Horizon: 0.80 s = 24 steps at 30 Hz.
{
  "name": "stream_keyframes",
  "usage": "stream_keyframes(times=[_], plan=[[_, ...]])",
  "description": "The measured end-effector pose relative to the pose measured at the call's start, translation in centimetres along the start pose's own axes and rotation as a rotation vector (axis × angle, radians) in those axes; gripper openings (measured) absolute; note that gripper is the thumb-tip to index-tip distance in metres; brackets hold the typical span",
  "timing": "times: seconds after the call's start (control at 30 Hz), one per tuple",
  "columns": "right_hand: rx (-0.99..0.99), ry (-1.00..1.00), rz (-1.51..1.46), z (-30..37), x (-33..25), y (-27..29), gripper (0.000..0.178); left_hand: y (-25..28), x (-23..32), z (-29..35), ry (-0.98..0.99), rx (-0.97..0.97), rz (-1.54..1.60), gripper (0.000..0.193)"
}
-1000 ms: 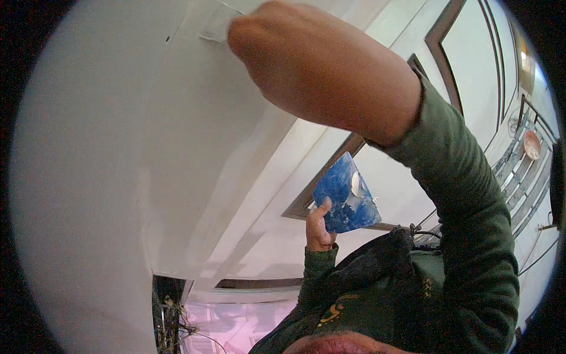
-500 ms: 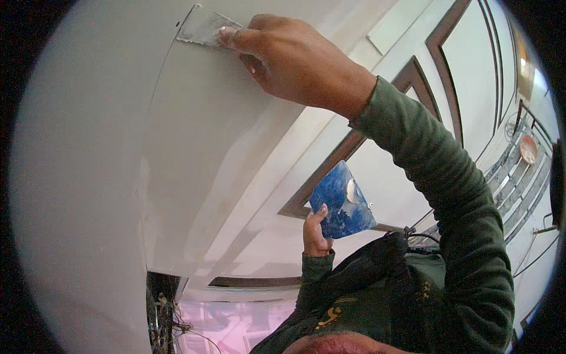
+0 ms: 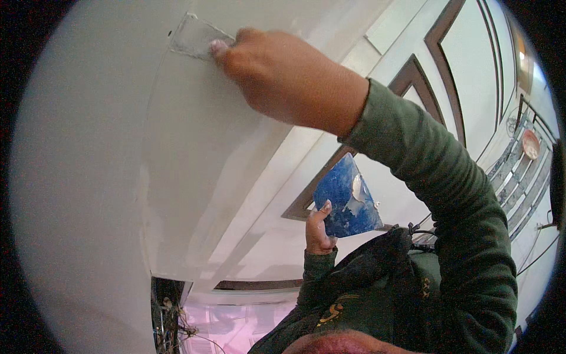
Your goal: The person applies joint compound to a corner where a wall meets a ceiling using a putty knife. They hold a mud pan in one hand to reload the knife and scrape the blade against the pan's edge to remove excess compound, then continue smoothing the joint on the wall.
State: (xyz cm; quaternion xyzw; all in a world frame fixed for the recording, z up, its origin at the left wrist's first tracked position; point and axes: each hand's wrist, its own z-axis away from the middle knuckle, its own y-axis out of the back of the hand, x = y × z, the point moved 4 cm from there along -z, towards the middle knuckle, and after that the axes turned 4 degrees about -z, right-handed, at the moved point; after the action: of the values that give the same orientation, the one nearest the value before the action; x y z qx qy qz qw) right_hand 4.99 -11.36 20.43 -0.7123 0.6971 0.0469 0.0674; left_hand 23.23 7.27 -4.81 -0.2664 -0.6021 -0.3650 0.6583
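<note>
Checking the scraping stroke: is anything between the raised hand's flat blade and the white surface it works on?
Nothing visible. The right hand presses the pale flat blade directly against the white surface. The left hand holds a blue plate lower down, apart from it.

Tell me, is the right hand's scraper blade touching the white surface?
Touching. The head view shows the scraper blade lying flat against the white surface, pressed by the right hand.
</note>
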Motion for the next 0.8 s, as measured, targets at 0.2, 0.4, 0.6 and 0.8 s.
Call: stream_keyframes(times=[0.2, 0.4, 0.6, 0.8], plan=[[-0.150, -0.100, -0.049, 4.1, 0.2, 0.8, 0.009, -1.6, 1.5, 0.1, -0.001, -0.018, 0.046, 0.035], [0.419, -0.352, -0.220, 3.6, 6.0, 4.0, 0.018, -0.7, 0.0, -0.2, 0.005, -0.026, 0.167, 0.037], [0.394, -0.681, -0.356, -0.6, 6.4, 6.3, 0.012, -0.7, 0.2, 0.4, -0.104, -0.056, 0.031, 0.037], [0.020, -0.125, 0.840, -3.5, 9.9, 3.2, 0.009, -0.9, -0.1, 0.1, 0.041, 0.027, 0.155, 0.032]])
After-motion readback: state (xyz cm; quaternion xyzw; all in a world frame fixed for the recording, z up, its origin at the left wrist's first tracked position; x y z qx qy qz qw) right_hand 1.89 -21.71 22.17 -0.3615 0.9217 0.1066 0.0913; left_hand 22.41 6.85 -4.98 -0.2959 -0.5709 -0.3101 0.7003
